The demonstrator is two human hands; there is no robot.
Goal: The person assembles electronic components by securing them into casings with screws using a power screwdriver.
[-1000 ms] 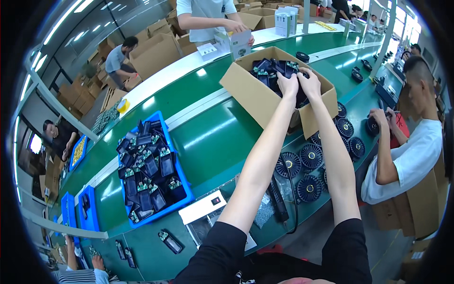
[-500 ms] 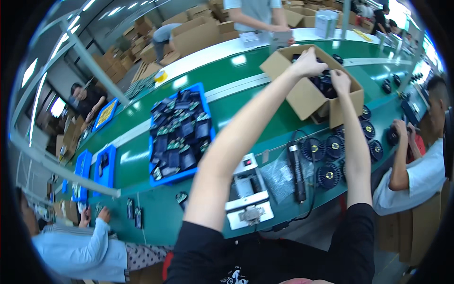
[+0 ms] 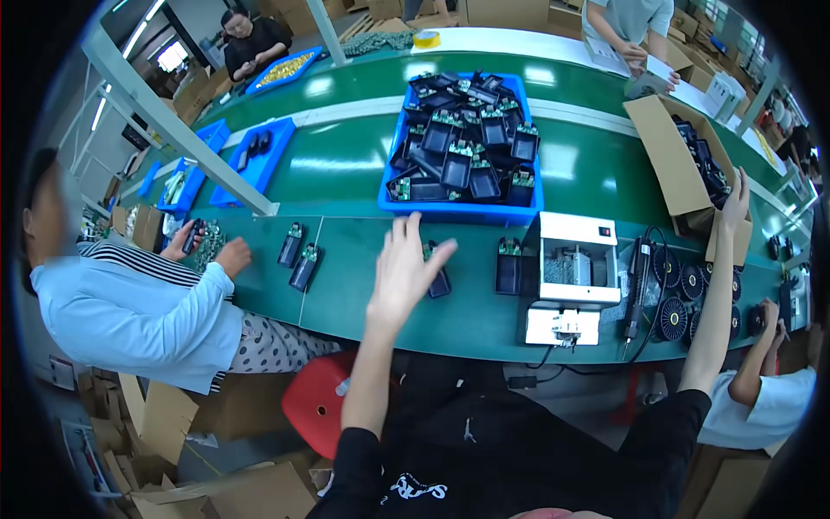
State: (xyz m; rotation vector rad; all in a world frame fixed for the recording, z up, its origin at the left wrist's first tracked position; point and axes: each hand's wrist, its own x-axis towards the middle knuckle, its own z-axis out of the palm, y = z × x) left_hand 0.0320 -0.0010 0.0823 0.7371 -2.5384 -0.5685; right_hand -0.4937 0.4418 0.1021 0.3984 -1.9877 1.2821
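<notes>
The head camera, left one of a side-by-side pair, sits above the wearer's black shirt (image 3: 527,441) and looks steeply down and forward across the green tabletop (image 3: 480,320). Its bending fisheye view takes in the left hand (image 3: 405,266) fairly near, the right hand (image 3: 735,206) toward the right rim, and cardboard boxes (image 3: 506,12) far beyond.

Casings (image 3: 456,169) in tray (image 3: 458,208), machine (image 3: 577,223) right, box (image 3: 664,160) farther right

The left grip (image 3: 405,270) has withdrawn from the carton (image 3: 664,160).
</notes>
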